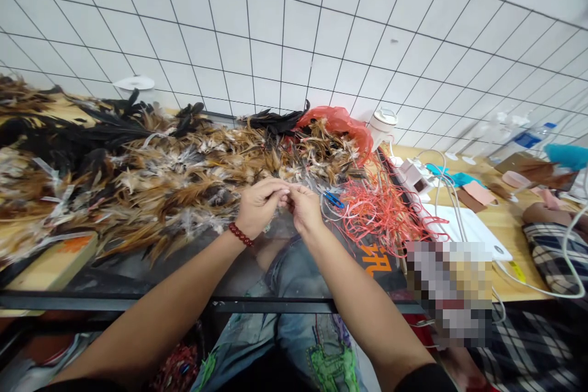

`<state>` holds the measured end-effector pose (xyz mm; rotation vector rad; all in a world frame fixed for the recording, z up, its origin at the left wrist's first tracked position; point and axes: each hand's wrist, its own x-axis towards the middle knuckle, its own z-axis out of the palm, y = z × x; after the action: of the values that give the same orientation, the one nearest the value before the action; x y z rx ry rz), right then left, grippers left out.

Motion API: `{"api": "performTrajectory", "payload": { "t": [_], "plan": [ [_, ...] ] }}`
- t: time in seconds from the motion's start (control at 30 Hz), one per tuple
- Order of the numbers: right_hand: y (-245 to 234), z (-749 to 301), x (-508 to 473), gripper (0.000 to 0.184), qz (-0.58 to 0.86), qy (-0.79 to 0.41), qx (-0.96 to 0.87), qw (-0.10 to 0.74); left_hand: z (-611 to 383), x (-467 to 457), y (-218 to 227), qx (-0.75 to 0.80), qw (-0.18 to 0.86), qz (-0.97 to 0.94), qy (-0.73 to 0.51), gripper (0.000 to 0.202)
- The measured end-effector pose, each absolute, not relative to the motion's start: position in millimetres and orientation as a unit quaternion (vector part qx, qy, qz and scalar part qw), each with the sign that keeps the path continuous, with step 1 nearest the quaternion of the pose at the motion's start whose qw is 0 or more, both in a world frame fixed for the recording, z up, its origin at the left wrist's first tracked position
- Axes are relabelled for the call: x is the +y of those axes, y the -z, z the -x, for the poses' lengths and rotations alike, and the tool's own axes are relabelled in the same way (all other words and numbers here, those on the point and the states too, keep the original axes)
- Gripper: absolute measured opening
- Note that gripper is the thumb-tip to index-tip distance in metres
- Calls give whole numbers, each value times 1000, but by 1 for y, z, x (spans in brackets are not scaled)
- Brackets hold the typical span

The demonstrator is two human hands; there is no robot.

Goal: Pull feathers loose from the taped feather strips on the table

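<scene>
My left hand (260, 209), with a dark red bead bracelet (241, 234) on its wrist, meets my right hand (303, 207) over the middle of the table. Thumbs and fingers of both are pinched together, fingertip to fingertip. Whatever lies between them is too small or hidden to name. Right behind the hands spreads a thick heap of brown feathers (188, 184) with white fluff. Beside my right hand lie a blue-handled tool (333, 199), perhaps thread snips, and a tangle of red-orange string (374, 211).
Long black feathers (50, 141) lie at the far left. A red plastic bag (337, 119) and a white lidded cup (383, 125) stand at the back. To the right are a white flat device (463, 229), cables and a water bottle (528, 141). A person in plaid sits there. A wire grid (285, 24) covers the wall.
</scene>
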<state>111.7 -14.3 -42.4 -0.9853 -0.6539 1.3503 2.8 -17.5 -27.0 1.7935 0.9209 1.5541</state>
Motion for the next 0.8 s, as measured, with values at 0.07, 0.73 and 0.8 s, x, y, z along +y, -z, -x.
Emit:
{"api": "performTrajectory", "payload": {
  "t": [0.07,0.73,0.8],
  "plan": [
    [43,-110,-16,20,435,-576,-303,623,-4,-16,26,371,387,-600,-594,13],
    [37,-132,-13,23,417,-521,-475,573,3,-9,19,443,574,-454,-518,31],
    [36,-134,-13,24,415,-534,-474,564,2,-9,20,446,579,-461,-504,31]
  ]
}}
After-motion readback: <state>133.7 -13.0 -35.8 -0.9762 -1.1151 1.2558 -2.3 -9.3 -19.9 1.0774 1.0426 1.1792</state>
